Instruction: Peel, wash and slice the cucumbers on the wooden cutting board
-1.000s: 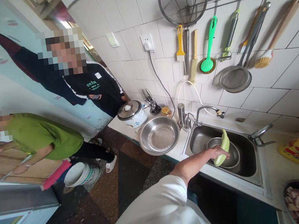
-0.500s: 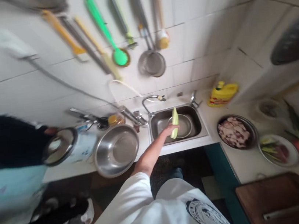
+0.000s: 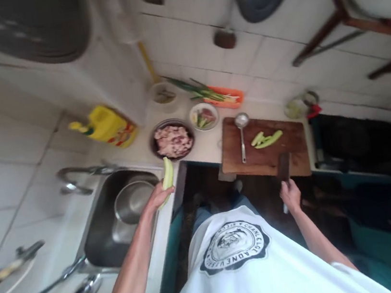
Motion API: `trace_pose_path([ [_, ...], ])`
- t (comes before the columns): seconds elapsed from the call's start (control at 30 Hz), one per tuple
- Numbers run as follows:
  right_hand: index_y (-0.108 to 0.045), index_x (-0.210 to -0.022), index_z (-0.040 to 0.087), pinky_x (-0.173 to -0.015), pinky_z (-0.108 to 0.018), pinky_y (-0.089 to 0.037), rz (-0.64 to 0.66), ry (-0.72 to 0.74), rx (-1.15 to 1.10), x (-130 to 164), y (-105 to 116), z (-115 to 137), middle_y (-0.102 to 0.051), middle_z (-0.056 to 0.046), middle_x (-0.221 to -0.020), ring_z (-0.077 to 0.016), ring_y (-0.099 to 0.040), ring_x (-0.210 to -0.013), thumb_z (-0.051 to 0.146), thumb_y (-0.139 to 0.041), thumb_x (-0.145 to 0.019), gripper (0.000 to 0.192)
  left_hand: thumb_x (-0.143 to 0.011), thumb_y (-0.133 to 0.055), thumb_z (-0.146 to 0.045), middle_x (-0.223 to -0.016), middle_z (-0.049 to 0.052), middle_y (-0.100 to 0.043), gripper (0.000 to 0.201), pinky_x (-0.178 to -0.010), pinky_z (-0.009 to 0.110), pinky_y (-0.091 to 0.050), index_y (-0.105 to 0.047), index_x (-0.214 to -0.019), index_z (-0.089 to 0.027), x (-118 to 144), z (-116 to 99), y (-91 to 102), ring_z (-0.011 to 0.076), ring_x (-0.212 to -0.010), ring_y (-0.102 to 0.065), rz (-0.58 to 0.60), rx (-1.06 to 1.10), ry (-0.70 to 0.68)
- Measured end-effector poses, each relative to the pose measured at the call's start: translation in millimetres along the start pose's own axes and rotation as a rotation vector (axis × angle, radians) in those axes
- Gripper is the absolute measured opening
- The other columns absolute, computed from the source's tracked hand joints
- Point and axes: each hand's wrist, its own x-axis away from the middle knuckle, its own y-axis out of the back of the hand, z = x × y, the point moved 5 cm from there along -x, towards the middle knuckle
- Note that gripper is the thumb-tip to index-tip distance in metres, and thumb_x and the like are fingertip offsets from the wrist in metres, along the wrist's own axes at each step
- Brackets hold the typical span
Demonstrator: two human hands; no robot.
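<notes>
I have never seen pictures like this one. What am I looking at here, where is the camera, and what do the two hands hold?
The camera sits on a person's head and looks down, so you see their own white shirt and both bare arms; the picture is bent and a little blurred. No machine is here.

The left hand holds a pale green peeled vegetable above the edge of the steel sink, which contains a metal bowl. The right hand grips the handle of a cleaver at the near edge of a wooden cutting board.

On the board lie green vegetable pieces and a metal ladle. Behind it stand a bowl of raw meat, a small plate and a yellow oil bottle.
</notes>
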Motion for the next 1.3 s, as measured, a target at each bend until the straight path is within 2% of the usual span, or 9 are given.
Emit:
trace_pose_path([
  [0.23, -0.061, -0.097, 0.022, -0.072, -0.034, -0.045, 0.186, -0.019, -0.131, -45.8, -14.9, -73.1, -0.066, -0.005, -0.077, -0.0205, -0.057, -0.070, 0.063, -0.045, -0.095, 0.044, -0.090, -0.073, -0.027, -0.108, 0.008, -0.078, 0.036, -0.088, 0.032, -0.053, -0.068, -0.123, -0.015, -30.7, -207.0, -182.6, 0.0240, -0.098, -0.070, 0.136, -0.413, -0.329],
  [0.43, -0.064, -0.098, 0.021, -0.072, -0.034, -0.046, 0.221, 0.008, -0.176, -101.7, -9.7, -112.0, -0.067, -0.006, -0.077, -0.0218, -0.056, -0.067, 0.063, -0.043, -0.099, 0.047, -0.094, -0.079, -0.028, -0.113, 0.015, -0.078, 0.040, -0.093, 0.042, -0.057, -0.069, -0.132, -0.020, -45.8, -349.0, -357.8, 0.0343, -0.109, -0.074, 0.141, -0.522, -0.468],
  [0.6, -0.070, -0.112, 0.017, -0.078, -0.041, -0.052, 0.218, -0.021, -0.212, -151.3, -17.5, -127.5, -0.073, -0.012, -0.087, -0.0283, -0.065, -0.074, 0.059, -0.044, -0.101, 0.051, -0.092, -0.077, -0.012, -0.126, 0.025, -0.074, 0.053, -0.094, 0.044, -0.057, -0.060, -0.142, -0.012, -41.2, -411.6, -492.8, 0.0376, -0.116, -0.074, 0.062, -0.680, -0.531],
  [0.77, -0.068, -0.134, 0.015, -0.086, -0.045, -0.056, 0.220, -0.053, -0.298, -192.3, -32.3, -120.4, -0.078, -0.016, -0.100, -0.0327, -0.072, -0.086, 0.054, -0.048, -0.101, 0.055, -0.093, -0.075, -0.009, -0.141, 0.028, -0.066, 0.059, -0.102, 0.049, -0.055, -0.054, -0.148, -0.009, -25.6, -418.5, -581.7, 0.0427, -0.132, -0.064, 0.011, -0.742, -0.543],
  [0.9, -0.064, -0.141, 0.015, -0.094, -0.046, -0.057, 0.236, -0.028, -0.343, -210.2, -43.7, -105.7, -0.079, -0.017, -0.113, -0.0329, -0.073, -0.098, 0.048, -0.046, -0.101, 0.056, -0.100, -0.060, -0.005, -0.147, 0.028, -0.060, 0.054, -0.109, 0.055, -0.050, -0.052, -0.153, -0.010, -14.8, -409.8, -605.7, 0.0438, -0.138, -0.058, -0.050, -0.747, -0.585],
  [1.0, -0.063, -0.143, 0.016, -0.094, -0.045, -0.057, 0.250, -0.015, -0.362, -212.1, -50.7, -97.1, -0.078, -0.017, -0.115, -0.0317, -0.073, -0.100, 0.048, -0.046, -0.101, 0.055, -0.095, -0.074, -0.012, -0.150, 0.028, -0.058, 0.060, -0.115, 0.056, -0.047, -0.055, -0.152, -0.013, -8.5, -397.8, -594.2, 0.0442, -0.141, -0.054, 0.006, -0.704, -0.686],
  [1.13, -0.063, -0.142, 0.012, -0.091, -0.046, -0.056, 0.237, -0.064, -0.325, -207.5, -54.1, -94.5, -0.077, -0.019, -0.112, -0.0328, -0.071, -0.096, 0.050, -0.045, -0.100, 0.060, -0.101, -0.070, -0.029, -0.148, 0.022, -0.059, 0.049, -0.119, 0.051, -0.045, -0.059, -0.147, -0.015, -15.7, -376.6, -521.3, 0.0379, -0.141, -0.055, -0.105, -0.599, -0.749],
  [1.23, -0.063, -0.140, 0.010, -0.091, -0.047, -0.054, 0.222, -0.078, -0.287, -205.7, -51.9, -96.1, -0.075, -0.020, -0.111, -0.0332, -0.070, -0.096, 0.053, -0.045, -0.099, 0.063, -0.104, -0.064, -0.031, -0.146, 0.024, -0.059, 0.043, -0.117, 0.051, -0.047, -0.059, -0.143, -0.014, -42.1, -352.8, -442.5, 0.0379, -0.140, -0.057, -0.393, -0.582, -0.485],
  [1.3, -0.063, -0.141, 0.008, -0.091, -0.047, -0.053, 0.232, -0.077, -0.264, -205.4, -49.5, -98.3, -0.075, -0.021, -0.111, -0.0331, -0.070, -0.095, 0.055, -0.045, -0.098, 0.066, -0.103, -0.065, -0.031, -0.148, 0.028, -0.059, 0.045, -0.114, 0.054, -0.048, -0.057, -0.143, -0.012, -62.9, -336.4, -408.1, 0.0419, -0.141, -0.057, -0.452, -0.595, -0.289],
])
